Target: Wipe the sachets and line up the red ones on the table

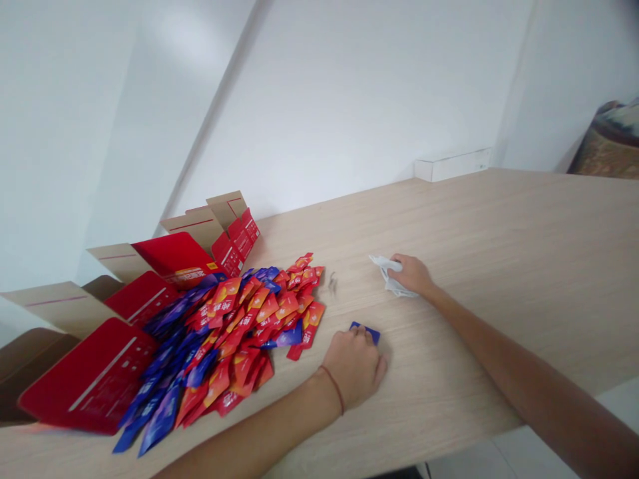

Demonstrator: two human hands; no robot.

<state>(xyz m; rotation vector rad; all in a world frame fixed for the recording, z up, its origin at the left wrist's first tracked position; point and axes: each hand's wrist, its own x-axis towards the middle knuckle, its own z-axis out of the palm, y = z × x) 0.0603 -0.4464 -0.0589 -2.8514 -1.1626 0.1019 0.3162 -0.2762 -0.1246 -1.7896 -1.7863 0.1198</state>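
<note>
My left hand (353,366), with a thin red band at the wrist, lies low over the table with its fingers curled down onto a small flat dark-blue card-like thing (371,334). Only one rounded edge of that thing shows past the fingers. Farther out and to the right, my right hand (413,274) is closed on a crumpled white tissue (392,286) against the tabletop. Left of my hands lies a heap of small sachets, red-orange ones (267,307) mixed with blue-purple ones (158,412).
Open red cardboard boxes (107,376) stand in a row left of the heap, flaps up. A long white box (456,165) sits against the wall at the back of the wooden table (524,266). A brown patterned container (606,150) is at far right.
</note>
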